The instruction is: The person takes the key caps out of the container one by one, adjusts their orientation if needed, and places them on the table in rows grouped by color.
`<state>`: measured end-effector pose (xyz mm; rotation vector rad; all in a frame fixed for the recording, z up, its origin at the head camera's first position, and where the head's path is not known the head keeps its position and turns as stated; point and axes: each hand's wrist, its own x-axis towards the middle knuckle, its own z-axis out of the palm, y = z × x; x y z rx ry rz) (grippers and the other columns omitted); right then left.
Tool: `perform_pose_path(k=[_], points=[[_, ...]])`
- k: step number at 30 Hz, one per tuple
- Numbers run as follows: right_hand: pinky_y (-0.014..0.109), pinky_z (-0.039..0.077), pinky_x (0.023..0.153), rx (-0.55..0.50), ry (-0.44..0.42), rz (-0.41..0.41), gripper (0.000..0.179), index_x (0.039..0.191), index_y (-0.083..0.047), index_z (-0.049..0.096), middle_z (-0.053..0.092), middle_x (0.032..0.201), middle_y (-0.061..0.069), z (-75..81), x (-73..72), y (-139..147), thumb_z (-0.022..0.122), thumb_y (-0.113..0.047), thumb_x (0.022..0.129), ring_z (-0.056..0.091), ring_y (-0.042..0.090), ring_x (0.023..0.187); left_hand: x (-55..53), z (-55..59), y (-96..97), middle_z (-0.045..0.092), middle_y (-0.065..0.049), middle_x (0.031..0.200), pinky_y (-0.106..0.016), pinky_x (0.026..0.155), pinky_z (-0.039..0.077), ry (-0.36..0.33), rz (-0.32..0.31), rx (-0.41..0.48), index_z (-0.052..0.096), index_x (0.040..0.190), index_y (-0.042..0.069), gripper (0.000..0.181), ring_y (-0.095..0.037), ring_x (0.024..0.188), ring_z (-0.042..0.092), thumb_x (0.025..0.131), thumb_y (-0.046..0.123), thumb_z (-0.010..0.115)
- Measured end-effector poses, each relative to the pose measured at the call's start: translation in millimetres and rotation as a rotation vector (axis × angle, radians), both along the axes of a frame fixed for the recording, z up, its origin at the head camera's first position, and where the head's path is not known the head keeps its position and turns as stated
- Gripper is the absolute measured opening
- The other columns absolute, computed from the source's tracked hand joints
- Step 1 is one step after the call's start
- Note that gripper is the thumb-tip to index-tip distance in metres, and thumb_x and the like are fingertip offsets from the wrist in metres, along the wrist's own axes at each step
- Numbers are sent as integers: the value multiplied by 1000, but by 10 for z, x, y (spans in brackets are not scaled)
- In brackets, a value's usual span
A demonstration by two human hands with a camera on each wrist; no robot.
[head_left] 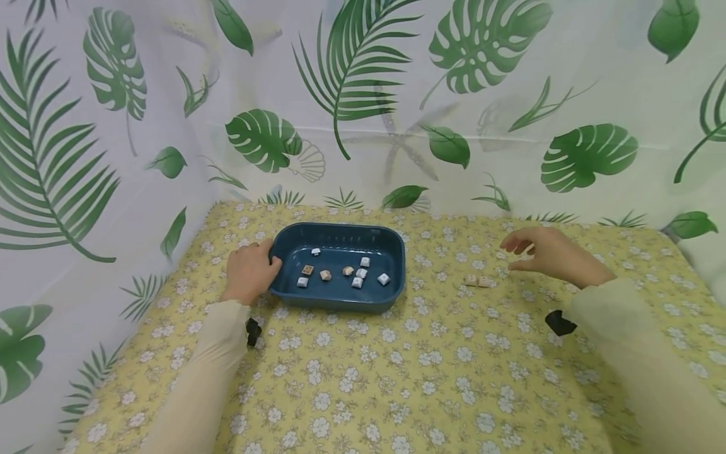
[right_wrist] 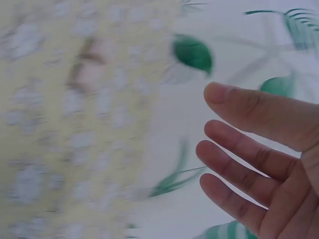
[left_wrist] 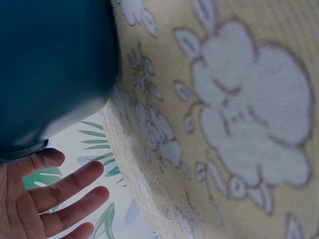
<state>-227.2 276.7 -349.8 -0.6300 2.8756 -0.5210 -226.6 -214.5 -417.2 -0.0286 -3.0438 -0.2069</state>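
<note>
Sleeves (head_left: 190, 384): two, pale. Keycaps (head_left: 479, 281): beige pair on desk (head_left: 431, 391), long axis left-right, lying leftward and nearside of nearer right hand (head_left: 549, 255), fingers parted, unladen. Left hand (head_left: 249, 271): pinching tray (head_left: 334, 304) rim.

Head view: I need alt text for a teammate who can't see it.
A person's left hand holds the left rim of a blue tray of small keycap-like pieces, while the empty right hand hovers near two beige pieces on a yellow floral tablecloth. Behind is a white leaf-print backdrop.
</note>
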Motion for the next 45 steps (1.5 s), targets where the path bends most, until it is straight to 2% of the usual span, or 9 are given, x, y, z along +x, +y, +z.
perform_pose_path(k=[11, 16, 21, 27, 32, 39, 45], points=[[46, 50, 82, 18, 148, 94, 34, 112, -5, 66, 67, 107, 11, 689, -9, -532, 73, -12, 80, 62, 27, 96, 2, -12, -67, 64, -24, 111, -55, 88, 44, -1, 12, 1, 51, 133, 5, 45, -41, 95, 61, 93, 25, 41], [44, 51, 81, 17, 200, 169, 31, 109, -7, 67, 68, 105, 10, 851, -59, -830, 73, -11, 79, 62, 25, 94, 2, -4, -72, 64, -24, 109, -54, 88, 45, 11, 11, 6, 53, 131, 5, 44, -41, 94, 61, 93, 25, 42], [42, 51, 82, -1, 217, 225, 28, 107, -6, 67, 68, 102, 9, 920, -151, -1138, 72, -11, 80, 62, 25, 94, -3, 3, -60, 65, -23, 106, -54, 85, 47, 28, 2, 12, 55, 129, 5, 42, -40, 91, 62, 92, 24, 43], [41, 50, 85, -9, 173, 275, 25, 106, -7, 68, 68, 104, 9, 903, -297, -1536, 71, -14, 82, 62, 24, 95, -18, -2, -41, 64, -23, 109, -54, 88, 45, 12, 4, 18, 54, 131, 6, 43, -41, 96, 60, 93, 25, 43], [37, 51, 84, 9, 145, 323, 24, 106, -8, 69, 69, 103, 8, 797, -436, -1890, 70, -18, 83, 64, 22, 93, -31, -14, -32, 65, -22, 108, -54, 87, 45, 15, 4, 25, 54, 131, 6, 43, -41, 95, 61, 93, 24, 43], [34, 52, 83, 33, 56, 381, 22, 106, -9, 69, 69, 103, 8, 584, -555, -2407, 68, -15, 85, 64, 20, 92, -35, -23, -33, 65, -23, 108, -54, 85, 46, 23, 0, 22, 54, 131, 6, 43, -40, 93, 61, 93, 24, 43], [31, 52, 82, 68, -4, 444, 21, 106, -7, 69, 69, 100, 8, 299, -679, -2747, 67, -14, 86, 64, 19, 91, -41, -34, -34, 64, -22, 110, -54, 87, 45, 9, 7, 25, 53, 132, 7, 44, -40, 95, 61, 93, 25, 43]])
